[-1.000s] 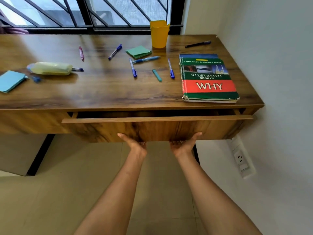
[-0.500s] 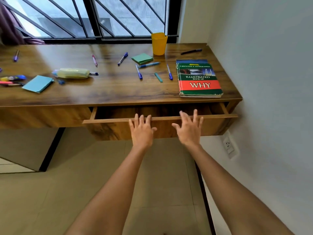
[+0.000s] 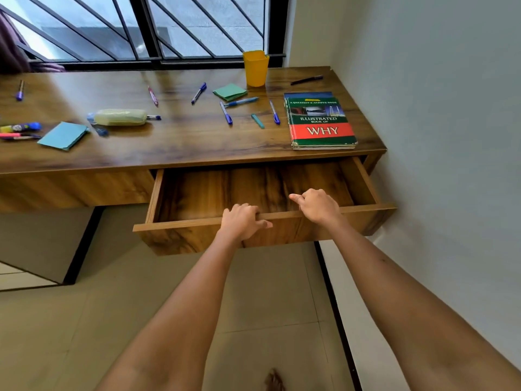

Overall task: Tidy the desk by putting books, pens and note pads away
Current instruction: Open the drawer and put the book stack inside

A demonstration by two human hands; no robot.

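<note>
The desk drawer (image 3: 180,224) stands pulled out, and its wooden bottom shows nothing inside. My left hand (image 3: 242,221) grips the top edge of the drawer front, fingers curled over it. My right hand (image 3: 317,206) also curls over that edge, further right. On the desk (image 3: 183,145) lie two stacked books, the top one green and red (image 3: 321,122), a green note pad (image 3: 229,91), a blue note pad (image 3: 64,135), several blue pens around (image 3: 225,112), a pink pen (image 3: 153,95) and a black pen (image 3: 306,79).
A yellow cup (image 3: 255,68) stands at the back by the barred window. A pale yellow pencil pouch (image 3: 119,117) lies left of centre, with markers (image 3: 19,130) at the far left edge. A white wall (image 3: 451,136) borders the desk on the right.
The drawer has slid out from barely open to wide open. Both hands went from flat under and before the drawer front to curled over its top edge.
</note>
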